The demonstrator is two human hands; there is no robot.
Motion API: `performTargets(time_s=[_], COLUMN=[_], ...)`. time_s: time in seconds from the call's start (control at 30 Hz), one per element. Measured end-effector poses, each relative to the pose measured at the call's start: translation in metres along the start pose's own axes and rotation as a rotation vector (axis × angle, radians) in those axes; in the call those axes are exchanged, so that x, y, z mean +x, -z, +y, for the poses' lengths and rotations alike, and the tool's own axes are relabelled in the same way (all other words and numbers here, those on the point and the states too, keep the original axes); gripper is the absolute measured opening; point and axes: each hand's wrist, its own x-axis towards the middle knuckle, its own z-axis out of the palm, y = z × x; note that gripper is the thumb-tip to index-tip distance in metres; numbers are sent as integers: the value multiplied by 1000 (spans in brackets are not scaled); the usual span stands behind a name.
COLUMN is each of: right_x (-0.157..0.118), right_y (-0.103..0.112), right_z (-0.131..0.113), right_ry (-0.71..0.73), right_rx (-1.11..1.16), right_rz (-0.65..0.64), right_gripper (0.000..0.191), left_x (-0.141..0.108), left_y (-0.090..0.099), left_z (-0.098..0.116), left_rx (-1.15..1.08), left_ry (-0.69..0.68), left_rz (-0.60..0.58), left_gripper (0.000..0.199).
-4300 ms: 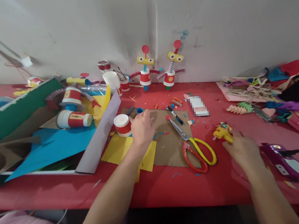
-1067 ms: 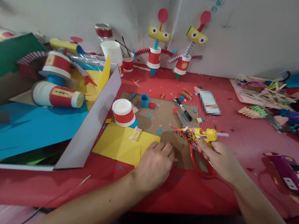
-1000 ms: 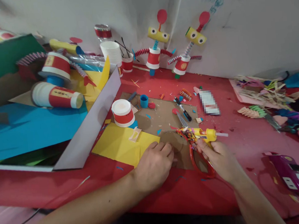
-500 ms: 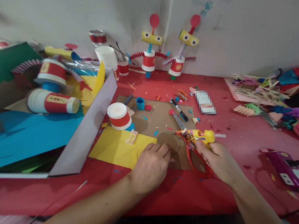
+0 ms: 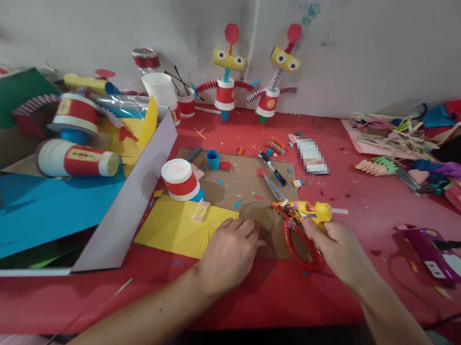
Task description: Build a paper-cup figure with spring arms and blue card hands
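Note:
A yellow hot glue gun (image 5: 311,208) is gripped in my right hand (image 5: 342,243), its nozzle pointing left and a clear glue stick (image 5: 339,211) jutting from its back. Coloured scraps cling around the nozzle. Beneath it lie red-handled scissors (image 5: 290,239), blades toward the back. My left hand (image 5: 231,249) is closed just left of the nozzle, fingertips pinched together over the brown cardboard (image 5: 231,185); what they hold is hidden. A thin dark curved outline shows between fingertips and nozzle. Yellow paper (image 5: 171,230) lies beside my left hand.
A red-banded paper cup (image 5: 180,180) stands upside down behind the yellow paper. The box (image 5: 136,193) at left holds coloured sheets and cup figures. Two cup figures (image 5: 225,94) stand by the wall. A marker (image 5: 273,168) lies mid-table; a purple power strip (image 5: 440,257) sits right.
The whole view has shifted slightly to the right. Both hands keep nearly the same pose, the glue gun still in my right hand with its nozzle by my left fingertips.

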Motion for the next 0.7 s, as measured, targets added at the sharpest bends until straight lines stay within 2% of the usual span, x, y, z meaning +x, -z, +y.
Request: performTargets(time_s=[0.4,0.57,0.7], right_x=[-8,-10,-12], right_y=[8,11,13], right_z=[-6,-3,-3], right_ry=[30,27,49], right_rx=[-108,-116,-141], right_rz=[32,2,10], right_gripper=[50,49,48], left_x=[2,1,0], left_y=[0,-2,-2], left_z=[-3,-6,-12], left_rx=[-57,-145,-240], left_ry=[4,-5,22], left_rz=[53,140,284], left_gripper=[27,24,19])
